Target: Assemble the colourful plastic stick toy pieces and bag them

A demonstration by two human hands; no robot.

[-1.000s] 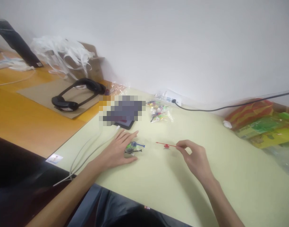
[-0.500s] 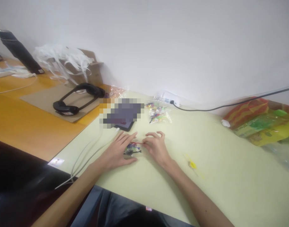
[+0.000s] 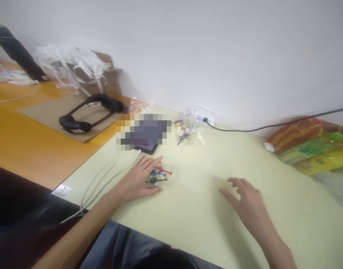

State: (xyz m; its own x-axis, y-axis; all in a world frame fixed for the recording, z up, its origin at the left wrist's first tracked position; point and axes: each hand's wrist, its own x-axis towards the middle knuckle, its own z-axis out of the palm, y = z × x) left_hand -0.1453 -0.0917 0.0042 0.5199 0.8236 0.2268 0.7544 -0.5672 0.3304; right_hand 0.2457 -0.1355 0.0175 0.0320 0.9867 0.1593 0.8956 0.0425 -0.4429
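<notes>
My left hand (image 3: 139,179) lies on the table with its fingers stretched and the thumb apart. In the gap between thumb and fingers sit small coloured plastic pieces (image 3: 157,175), red, blue, green and black, apparently in or on clear film. Part of them is hidden by that hand. Off to the right, my right hand (image 3: 247,200) hovers over the table, thumb and forefinger apart. Close to those fingertips a bit of a yellow piece (image 3: 222,185) shows; the hand covers the rest, and no hold on it is visible.
Behind my left hand lies a tablet (image 3: 150,147), partly blurred out, with a white cable (image 3: 115,175). Clear bags of coloured pieces (image 3: 189,135) lie further back. Colourful packaging (image 3: 306,149) is at right; a black headset-like frame (image 3: 91,114) rests on cardboard at left.
My right hand has moved away from the coloured pieces, rightward to the yellow piece. The red piece it was at now lies beside my left hand, which stays in place.
</notes>
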